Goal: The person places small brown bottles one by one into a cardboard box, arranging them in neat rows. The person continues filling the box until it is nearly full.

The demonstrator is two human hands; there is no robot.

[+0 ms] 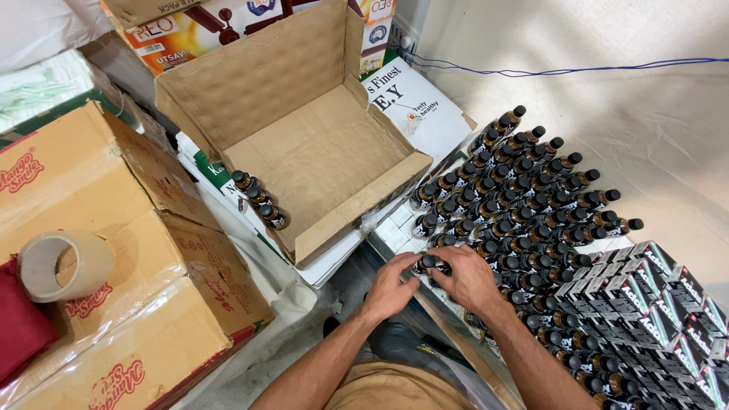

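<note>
My left hand (391,285) and my right hand (467,279) meet at the near edge of a dense block of small dark bottles with black caps (524,205). Both hands close around one or two of these bottles (430,263) between the fingertips. An open, mostly bare cardboard box (319,159) lies just beyond my left hand. A few of the same bottles (258,199) stand in its left corner.
Several small black printed cartons (653,304) are stacked at the right. A closed brown carton (129,250) with a roll of tape (64,266) on top sits at the left. Printed boxes (190,30) stand behind, and a blue cord (562,70) crosses the pale floor.
</note>
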